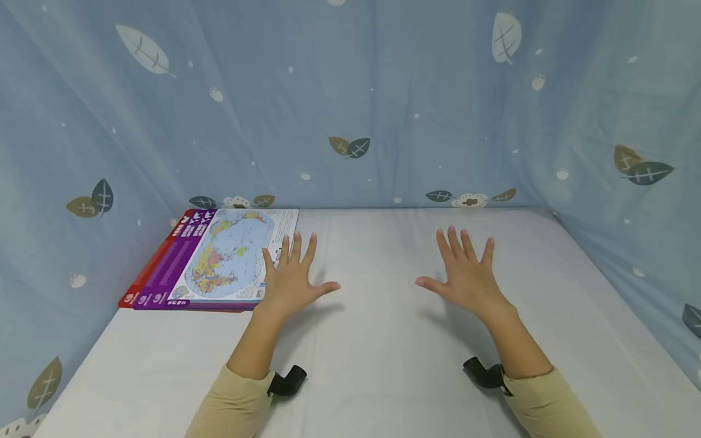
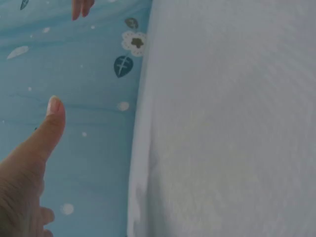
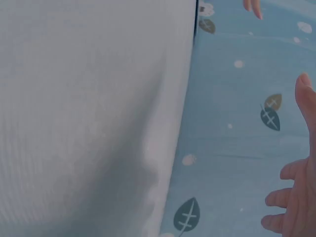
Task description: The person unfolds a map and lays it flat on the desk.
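My left hand [image 1: 288, 285] hovers over the white table with its fingers spread, overlapping the right edge of a world map [image 1: 230, 255] in the head view. That map is the top sheet of a small stack with purple and red borders [image 1: 153, 267] at the table's left. Further right, my right hand [image 1: 470, 277] is held out the same way, fingers splayed and nothing in it. Each thumb points inward toward the other hand. In the left wrist view the left thumb [image 2: 42, 136] stands out straight; the right wrist view shows the right thumb [image 3: 307, 96] and several fingertips.
The white table [image 1: 378, 353] reaches back to a blue curtain [image 1: 372, 91] printed with leaves, which also runs along both sides. Black curved wrist mounts [image 1: 288, 381] stick out at both beige sleeves [image 1: 232, 401].
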`<state>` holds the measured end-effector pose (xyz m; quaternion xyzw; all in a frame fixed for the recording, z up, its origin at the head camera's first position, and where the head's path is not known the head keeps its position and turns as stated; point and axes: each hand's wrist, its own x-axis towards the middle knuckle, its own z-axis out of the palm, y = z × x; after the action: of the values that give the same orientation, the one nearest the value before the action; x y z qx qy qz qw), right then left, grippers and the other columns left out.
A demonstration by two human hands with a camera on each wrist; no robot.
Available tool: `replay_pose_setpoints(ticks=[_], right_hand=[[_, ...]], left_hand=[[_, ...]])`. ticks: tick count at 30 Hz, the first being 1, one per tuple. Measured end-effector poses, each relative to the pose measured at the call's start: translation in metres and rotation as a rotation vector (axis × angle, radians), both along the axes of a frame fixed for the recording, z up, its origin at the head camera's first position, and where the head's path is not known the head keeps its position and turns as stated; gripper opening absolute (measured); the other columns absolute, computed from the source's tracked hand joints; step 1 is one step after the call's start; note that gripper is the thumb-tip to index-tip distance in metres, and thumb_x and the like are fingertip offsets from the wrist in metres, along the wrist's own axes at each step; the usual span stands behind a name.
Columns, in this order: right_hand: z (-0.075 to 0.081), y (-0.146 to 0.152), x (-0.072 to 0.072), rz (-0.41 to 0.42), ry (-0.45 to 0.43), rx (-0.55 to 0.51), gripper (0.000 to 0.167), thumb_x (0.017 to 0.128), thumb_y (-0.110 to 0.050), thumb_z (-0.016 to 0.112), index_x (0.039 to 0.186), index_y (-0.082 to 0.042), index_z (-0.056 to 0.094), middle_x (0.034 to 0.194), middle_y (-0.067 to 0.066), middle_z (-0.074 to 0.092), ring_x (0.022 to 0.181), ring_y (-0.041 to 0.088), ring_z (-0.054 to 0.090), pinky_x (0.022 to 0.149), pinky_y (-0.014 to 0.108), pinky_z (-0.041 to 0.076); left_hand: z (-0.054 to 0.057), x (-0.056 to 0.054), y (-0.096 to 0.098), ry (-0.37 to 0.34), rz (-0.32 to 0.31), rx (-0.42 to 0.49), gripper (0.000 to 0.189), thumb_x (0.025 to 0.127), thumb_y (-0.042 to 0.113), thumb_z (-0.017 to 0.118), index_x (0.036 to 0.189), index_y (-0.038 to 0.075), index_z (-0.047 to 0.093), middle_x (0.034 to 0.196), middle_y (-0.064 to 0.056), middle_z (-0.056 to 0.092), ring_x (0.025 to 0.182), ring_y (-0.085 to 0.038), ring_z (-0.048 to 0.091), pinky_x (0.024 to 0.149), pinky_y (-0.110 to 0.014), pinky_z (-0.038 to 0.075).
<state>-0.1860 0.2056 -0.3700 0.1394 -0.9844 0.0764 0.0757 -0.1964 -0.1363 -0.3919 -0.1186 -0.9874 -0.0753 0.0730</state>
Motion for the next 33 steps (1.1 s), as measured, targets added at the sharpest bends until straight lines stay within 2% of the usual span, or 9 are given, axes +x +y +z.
replay_pose_setpoints(ticks=[3,10,17,24,28,33], right_hand=[[0.000,-0.002,0.000,0.006,-0.010,0.001,0.107,0.080,-0.076,0.047,0.152,-0.007,0.009,0.157,0.021,0.006,0.143,0.043,0.004,0.103,0.071,-0.016],[-0.007,-0.010,-0.005,0.031,-0.016,-0.002,0.106,0.080,-0.075,0.047,0.153,-0.009,0.009,0.157,0.019,0.006,0.143,0.041,0.006,0.104,0.069,-0.017],[-0.009,-0.022,-0.006,0.069,-0.033,-0.026,0.103,0.081,-0.074,0.048,0.153,-0.011,0.010,0.157,0.019,0.008,0.144,0.041,0.006,0.105,0.069,-0.015],[-0.010,-0.031,-0.009,0.100,-0.046,-0.077,0.100,0.083,-0.070,0.050,0.153,-0.012,0.011,0.158,0.016,0.009,0.144,0.038,0.007,0.106,0.067,-0.014],[-0.009,-0.041,-0.012,0.121,-0.037,-0.087,0.100,0.082,-0.071,0.050,0.153,-0.011,0.013,0.158,0.015,0.009,0.145,0.037,0.006,0.107,0.067,-0.013],[-0.009,-0.049,-0.015,0.138,-0.041,-0.084,0.099,0.083,-0.072,0.048,0.153,-0.011,0.013,0.158,0.014,0.009,0.145,0.035,0.006,0.108,0.067,-0.013]], left_hand=[[0.004,0.000,-0.004,-0.001,0.011,0.011,0.109,0.073,0.083,0.045,0.152,0.027,-0.004,0.158,-0.017,0.000,0.144,-0.039,0.000,0.107,-0.070,-0.008],[0.004,-0.002,-0.013,-0.002,0.018,0.039,0.109,0.073,0.082,0.046,0.153,0.024,-0.001,0.158,-0.018,0.000,0.144,-0.040,0.001,0.106,-0.071,-0.009],[0.009,-0.002,-0.023,-0.049,0.026,0.097,0.110,0.074,0.081,0.048,0.153,0.024,-0.002,0.157,-0.017,-0.005,0.144,-0.037,-0.009,0.105,-0.070,-0.013],[0.015,-0.004,-0.029,-0.074,0.011,0.120,0.111,0.075,0.079,0.050,0.153,0.022,-0.005,0.157,-0.016,-0.007,0.144,-0.036,-0.010,0.105,-0.071,-0.012],[0.014,-0.006,-0.034,-0.090,0.006,0.124,0.111,0.075,0.079,0.049,0.152,0.023,-0.007,0.157,-0.016,-0.010,0.143,-0.036,-0.012,0.105,-0.071,-0.012],[0.008,-0.006,-0.043,-0.100,0.026,0.118,0.111,0.075,0.078,0.050,0.153,0.021,-0.005,0.156,-0.017,-0.012,0.143,-0.037,-0.012,0.104,-0.072,-0.011]])
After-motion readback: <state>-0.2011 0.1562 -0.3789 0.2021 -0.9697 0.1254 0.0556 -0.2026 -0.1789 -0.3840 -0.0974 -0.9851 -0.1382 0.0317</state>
